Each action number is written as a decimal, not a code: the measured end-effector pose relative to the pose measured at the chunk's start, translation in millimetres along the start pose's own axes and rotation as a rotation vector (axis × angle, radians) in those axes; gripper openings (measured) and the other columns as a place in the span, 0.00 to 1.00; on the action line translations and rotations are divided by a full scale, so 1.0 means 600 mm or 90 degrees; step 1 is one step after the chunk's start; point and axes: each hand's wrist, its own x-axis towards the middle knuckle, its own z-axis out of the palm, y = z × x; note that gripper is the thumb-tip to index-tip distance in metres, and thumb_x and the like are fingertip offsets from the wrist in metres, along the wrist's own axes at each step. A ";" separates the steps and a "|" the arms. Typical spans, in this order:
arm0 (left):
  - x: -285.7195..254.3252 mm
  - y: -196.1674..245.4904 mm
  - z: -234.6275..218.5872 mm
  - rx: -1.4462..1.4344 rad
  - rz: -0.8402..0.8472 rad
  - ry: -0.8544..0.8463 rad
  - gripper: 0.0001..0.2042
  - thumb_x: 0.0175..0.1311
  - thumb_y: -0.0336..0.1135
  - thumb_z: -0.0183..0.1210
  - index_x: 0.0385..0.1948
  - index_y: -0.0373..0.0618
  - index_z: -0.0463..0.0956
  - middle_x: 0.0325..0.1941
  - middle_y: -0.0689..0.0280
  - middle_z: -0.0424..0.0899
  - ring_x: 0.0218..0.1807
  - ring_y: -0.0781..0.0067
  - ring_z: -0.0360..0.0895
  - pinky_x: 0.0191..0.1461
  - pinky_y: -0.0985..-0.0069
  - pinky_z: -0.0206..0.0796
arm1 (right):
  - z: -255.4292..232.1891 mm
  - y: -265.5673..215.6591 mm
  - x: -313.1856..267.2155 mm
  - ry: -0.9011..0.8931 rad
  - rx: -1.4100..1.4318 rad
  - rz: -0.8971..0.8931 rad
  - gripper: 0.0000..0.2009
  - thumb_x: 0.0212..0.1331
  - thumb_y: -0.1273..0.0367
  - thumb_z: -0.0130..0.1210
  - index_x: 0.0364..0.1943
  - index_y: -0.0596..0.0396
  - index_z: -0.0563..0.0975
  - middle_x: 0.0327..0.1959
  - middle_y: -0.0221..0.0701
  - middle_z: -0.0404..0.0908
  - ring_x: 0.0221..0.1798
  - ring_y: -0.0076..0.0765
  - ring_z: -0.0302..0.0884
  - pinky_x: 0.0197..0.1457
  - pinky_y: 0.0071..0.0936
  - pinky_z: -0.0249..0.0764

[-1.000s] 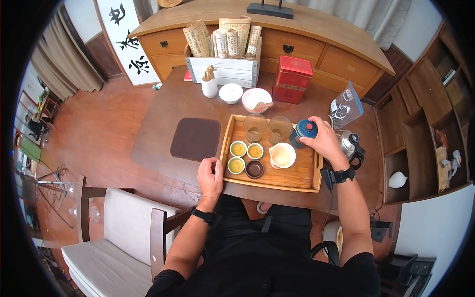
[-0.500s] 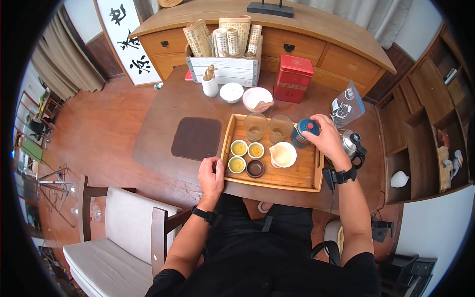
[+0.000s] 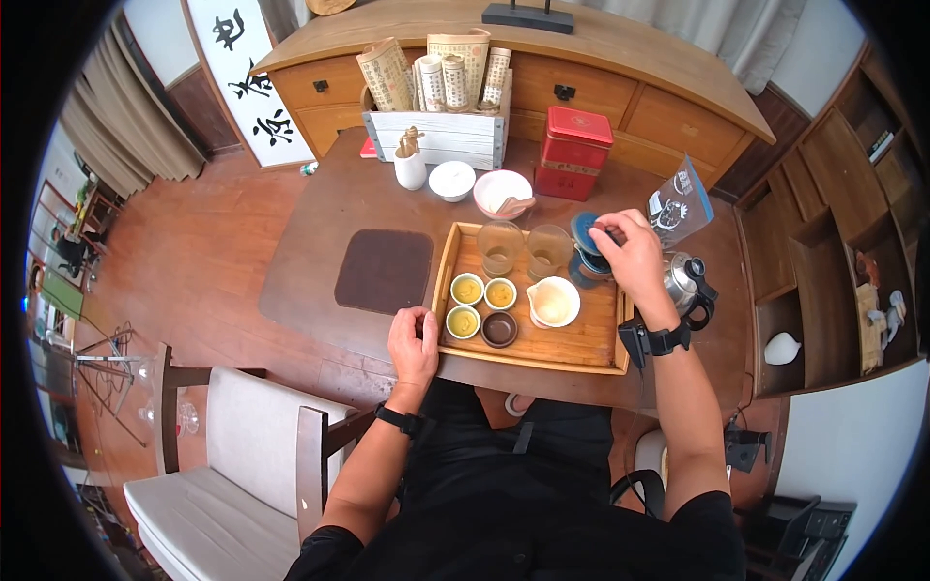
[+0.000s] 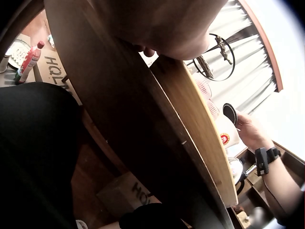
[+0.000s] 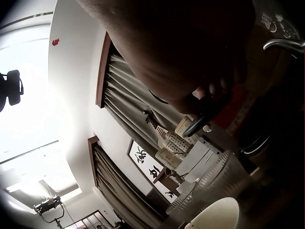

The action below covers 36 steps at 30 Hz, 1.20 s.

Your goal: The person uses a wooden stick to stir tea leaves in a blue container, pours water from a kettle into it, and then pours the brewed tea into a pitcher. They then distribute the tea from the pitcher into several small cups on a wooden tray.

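My right hand (image 3: 636,257) pinches the round blue lid (image 3: 583,230) by its top and holds it tilted above the blue pot (image 3: 587,271). In the left wrist view the lid's dark underside (image 4: 230,114) shows. The pot stands at the back right of a wooden tray (image 3: 572,362). My left hand (image 3: 414,349) rests at the tray's left edge, its fingers loosely curled. On the tray are several small cups of yellow tea (image 3: 467,290), a dark brown cup (image 3: 499,330), a white pitcher (image 3: 554,304) and two clear glasses (image 3: 549,254).
A metal kettle (image 3: 686,276) stands just right of the tray. Behind it are a plastic bag (image 3: 680,208), a red tin (image 3: 573,155), two bowls, a white tool holder (image 3: 410,172) and a white crate (image 3: 436,140) of rolled papers. A dark mat (image 3: 385,272) lies left of the tray.
The lid has come up off the blue pot and now tilts over it, lifted by my right hand. My left hand stays at the tray's edge.
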 end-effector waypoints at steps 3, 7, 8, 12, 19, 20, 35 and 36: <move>0.001 -0.001 0.002 0.004 0.017 0.015 0.07 0.74 0.34 0.61 0.38 0.41 0.80 0.35 0.58 0.81 0.38 0.55 0.80 0.45 0.62 0.73 | 0.023 -0.022 0.003 -0.022 -0.043 -0.137 0.09 0.61 0.67 0.71 0.40 0.57 0.86 0.45 0.38 0.85 0.51 0.50 0.82 0.57 0.43 0.78; 0.001 0.001 0.001 0.001 0.007 0.021 0.07 0.74 0.34 0.62 0.37 0.41 0.81 0.35 0.58 0.81 0.37 0.55 0.80 0.45 0.62 0.73 | 0.061 -0.030 0.005 -0.069 -0.090 -0.169 0.08 0.61 0.68 0.70 0.39 0.57 0.85 0.48 0.37 0.87 0.53 0.52 0.81 0.60 0.44 0.78; 0.000 0.000 -0.001 0.002 0.006 0.023 0.07 0.74 0.34 0.62 0.37 0.41 0.81 0.35 0.58 0.81 0.37 0.55 0.80 0.45 0.62 0.73 | 0.068 -0.029 0.005 -0.071 -0.089 -0.170 0.08 0.61 0.68 0.70 0.39 0.57 0.85 0.48 0.37 0.87 0.53 0.52 0.81 0.60 0.44 0.78; -0.002 -0.004 -0.003 -0.001 -0.017 -0.010 0.09 0.76 0.36 0.61 0.40 0.40 0.81 0.38 0.57 0.82 0.41 0.54 0.81 0.48 0.62 0.73 | 0.080 -0.026 0.004 -0.093 -0.113 -0.197 0.08 0.61 0.68 0.69 0.39 0.56 0.83 0.46 0.37 0.87 0.53 0.52 0.81 0.60 0.45 0.78; -0.002 -0.008 0.001 0.000 -0.001 -0.006 0.08 0.76 0.35 0.61 0.40 0.40 0.81 0.37 0.58 0.81 0.40 0.55 0.81 0.47 0.63 0.73 | 0.076 -0.031 0.002 -0.120 -0.121 -0.176 0.08 0.61 0.69 0.68 0.39 0.57 0.82 0.43 0.38 0.87 0.51 0.54 0.82 0.58 0.47 0.78; -0.002 -0.007 0.000 -0.001 -0.002 -0.006 0.08 0.76 0.35 0.61 0.40 0.40 0.81 0.37 0.58 0.81 0.40 0.55 0.81 0.47 0.63 0.73 | 0.076 -0.029 0.003 -0.121 -0.121 -0.176 0.08 0.61 0.69 0.68 0.39 0.57 0.82 0.43 0.38 0.87 0.51 0.54 0.82 0.58 0.47 0.78; -0.001 -0.003 -0.002 0.000 -0.021 -0.021 0.09 0.76 0.36 0.60 0.40 0.39 0.81 0.37 0.56 0.82 0.41 0.52 0.81 0.48 0.62 0.73 | -0.093 0.004 -0.073 0.209 -0.021 -0.073 0.14 0.67 0.76 0.64 0.56 0.58 0.82 0.57 0.37 0.84 0.57 0.36 0.83 0.61 0.32 0.79; 0.000 -0.005 0.000 -0.001 0.001 -0.002 0.08 0.75 0.35 0.61 0.38 0.40 0.81 0.35 0.57 0.81 0.38 0.54 0.80 0.46 0.61 0.72 | -0.119 0.015 -0.087 0.258 -0.042 -0.058 0.14 0.70 0.76 0.62 0.57 0.58 0.82 0.57 0.34 0.83 0.56 0.32 0.82 0.61 0.31 0.79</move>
